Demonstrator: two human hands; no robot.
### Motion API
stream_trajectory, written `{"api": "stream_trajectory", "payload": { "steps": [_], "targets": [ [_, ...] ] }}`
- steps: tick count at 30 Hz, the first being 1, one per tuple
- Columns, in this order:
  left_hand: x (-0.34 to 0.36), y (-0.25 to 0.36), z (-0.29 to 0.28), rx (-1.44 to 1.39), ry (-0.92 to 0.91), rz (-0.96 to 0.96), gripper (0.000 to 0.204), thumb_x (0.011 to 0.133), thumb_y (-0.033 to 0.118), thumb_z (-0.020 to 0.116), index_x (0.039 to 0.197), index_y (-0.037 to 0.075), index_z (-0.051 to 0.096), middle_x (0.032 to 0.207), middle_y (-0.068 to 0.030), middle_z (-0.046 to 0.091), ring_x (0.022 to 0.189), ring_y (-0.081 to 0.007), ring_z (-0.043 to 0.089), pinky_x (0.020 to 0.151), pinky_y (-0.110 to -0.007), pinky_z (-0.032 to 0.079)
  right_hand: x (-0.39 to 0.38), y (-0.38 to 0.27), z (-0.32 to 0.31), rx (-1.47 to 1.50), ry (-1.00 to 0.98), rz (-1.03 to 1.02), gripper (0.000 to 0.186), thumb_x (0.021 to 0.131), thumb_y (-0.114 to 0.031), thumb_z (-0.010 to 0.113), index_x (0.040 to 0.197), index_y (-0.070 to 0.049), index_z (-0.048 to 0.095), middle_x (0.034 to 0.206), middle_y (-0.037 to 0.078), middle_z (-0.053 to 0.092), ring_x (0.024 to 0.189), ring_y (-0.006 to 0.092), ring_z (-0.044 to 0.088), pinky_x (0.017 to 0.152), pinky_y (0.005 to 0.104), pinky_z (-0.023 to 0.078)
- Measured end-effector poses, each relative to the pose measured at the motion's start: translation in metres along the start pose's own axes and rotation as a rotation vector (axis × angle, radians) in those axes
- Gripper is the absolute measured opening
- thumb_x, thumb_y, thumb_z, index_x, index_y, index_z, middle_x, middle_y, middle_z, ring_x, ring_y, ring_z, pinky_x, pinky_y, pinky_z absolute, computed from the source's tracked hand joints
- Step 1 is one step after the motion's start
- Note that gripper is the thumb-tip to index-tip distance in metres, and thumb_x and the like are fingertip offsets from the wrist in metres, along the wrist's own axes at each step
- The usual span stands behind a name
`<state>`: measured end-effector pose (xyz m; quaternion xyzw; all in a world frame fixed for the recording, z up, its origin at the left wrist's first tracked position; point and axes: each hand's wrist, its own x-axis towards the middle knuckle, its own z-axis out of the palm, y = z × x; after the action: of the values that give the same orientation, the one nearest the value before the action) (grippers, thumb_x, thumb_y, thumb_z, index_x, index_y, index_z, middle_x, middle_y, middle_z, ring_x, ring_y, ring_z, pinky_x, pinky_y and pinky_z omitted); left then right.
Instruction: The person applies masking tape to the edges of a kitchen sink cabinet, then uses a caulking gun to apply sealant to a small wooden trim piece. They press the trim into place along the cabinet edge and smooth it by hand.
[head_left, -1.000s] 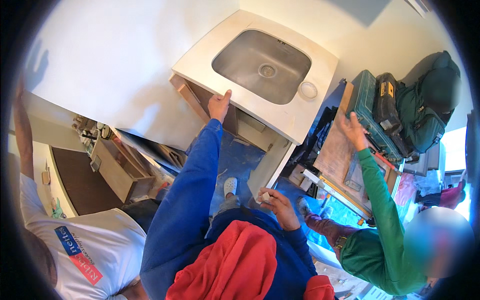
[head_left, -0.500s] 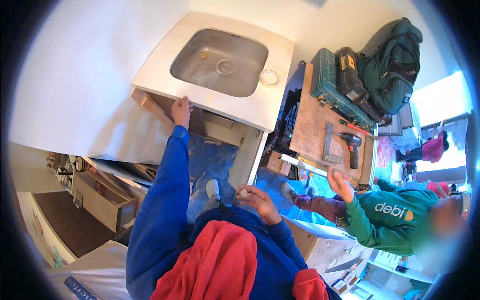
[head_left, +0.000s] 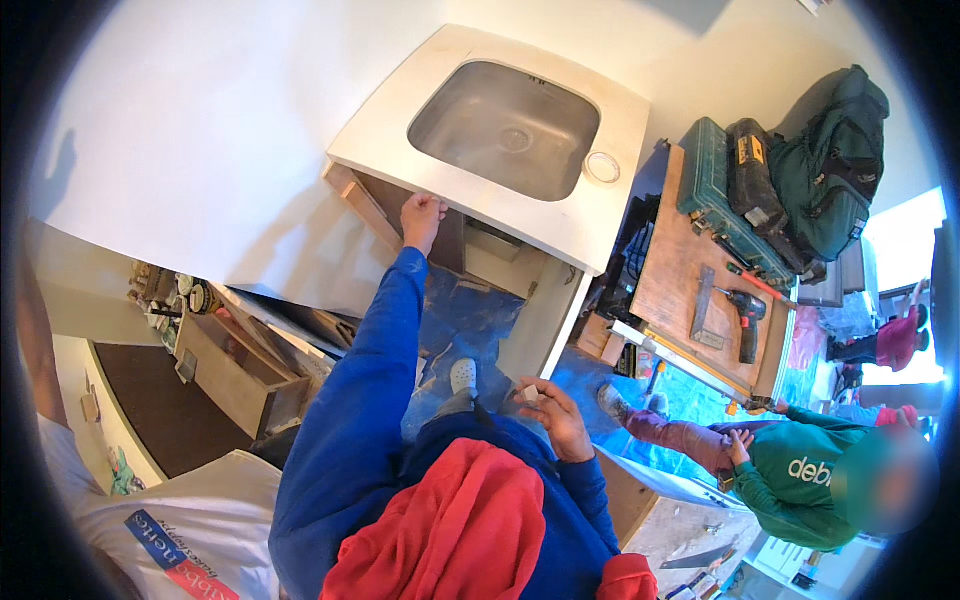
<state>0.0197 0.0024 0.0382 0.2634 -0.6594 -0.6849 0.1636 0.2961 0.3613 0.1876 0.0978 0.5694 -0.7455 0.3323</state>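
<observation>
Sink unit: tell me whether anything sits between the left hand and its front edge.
Nothing visible does: the left hand already rests against the sink unit at its front edge, below the steel basin.

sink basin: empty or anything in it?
Empty. The steel sink basin shows bare metal down to the drain, with nothing lying in it. The left hand grips the countertop's front edge below it, outside the basin.

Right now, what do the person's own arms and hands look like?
Both arms wear long, bright blue fabric sleeves that end at the wrists. The left hand and the right hand are bare: no gloves, rings or watch show. No markings show on the sleeves.
</observation>
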Motion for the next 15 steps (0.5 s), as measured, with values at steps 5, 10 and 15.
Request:
{"api": "stream_trajectory", "payload": {
  "steps": [5,10,15],
  "targets": [
    [-0.004,0.007,-0.001,0.399,0.065,0.263,0.016,0.09,0.013,0.073,0.093,-0.002,0.071,0.079,-0.0109,0.074,0.076,-0.0167,0.073,0.068,-0.031,0.059,0.003,0.007,-0.001,0.029,0.01,-0.009,0.042,0.104,-0.014,0.042,0.141,0.0,0.057,0.131,0.013,0.064,0.121,0.023,0.062,0.1,0.0358,0.051],
    [-0.011,0.011,0.005,0.273,0.06,0.17,0.018,0.089,0.015,0.073,0.093,-0.002,0.072,0.078,-0.0104,0.074,0.075,-0.0191,0.073,0.07,-0.035,0.058,0.006,0.006,-0.001,0.044,-0.003,-0.014,0.042,0.104,-0.014,0.042,0.14,0.0,0.057,0.131,0.013,0.064,0.12,0.0226,0.063,0.099,0.0353,0.051],
    [-0.013,0.016,0.007,0.135,0.011,0.125,0.017,0.091,0.014,0.072,0.093,-0.003,0.068,0.081,-0.0102,0.073,0.072,-0.016,0.071,0.066,-0.029,0.057,0.008,0.003,-0.003,0.04,-0.019,-0.035,0.041,0.105,-0.013,0.042,0.14,0.0,0.057,0.13,0.013,0.065,0.12,0.0224,0.063,0.098,0.0342,0.052]
  ]
}}
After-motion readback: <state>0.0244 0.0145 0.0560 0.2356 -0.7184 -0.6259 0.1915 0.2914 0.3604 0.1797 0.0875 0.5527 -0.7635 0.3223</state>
